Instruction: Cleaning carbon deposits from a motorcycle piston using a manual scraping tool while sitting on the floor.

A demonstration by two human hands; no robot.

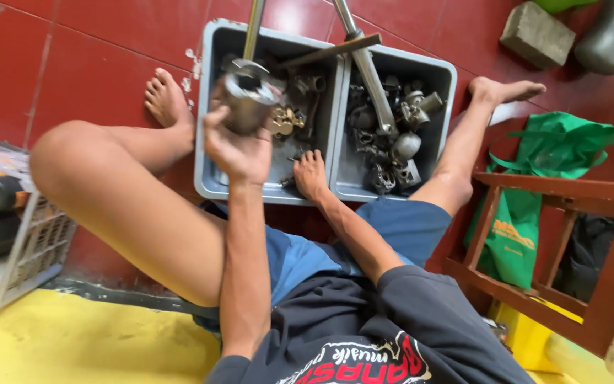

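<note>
Metal cylinder part [249,96], grey and round with an open top, sits raised above the left grey tray [211,107], gripped from below and the side by the left hand [239,146]. That hand's fingers curl round the part, thumb toward the camera, the forearm rising straight up from the lap. The right hand [310,174] lies lower, fingers bent down over the near rim where the two trays meet; whether it pinches anything there cannot be told.

Both trays stand side by side on the red tiled floor [94,50], touching along their inner walls, boxed in by the person's bare feet at the outer corners and by the knees closer in. A red wooden frame [570,206] with a green bag [534,192] hung in it crowds the right side; a wire basket [30,242] holding dark cylinders stands at the left. Open floor lies beyond the left tray, toward the upper left.

The left tray holds brassy and grey small metal parts with much bare bottom showing. The right grey tray [438,75] is fuller, heaped with dark engine pieces, and a long metal rod [367,67] leans out of it past the far rim.
</note>
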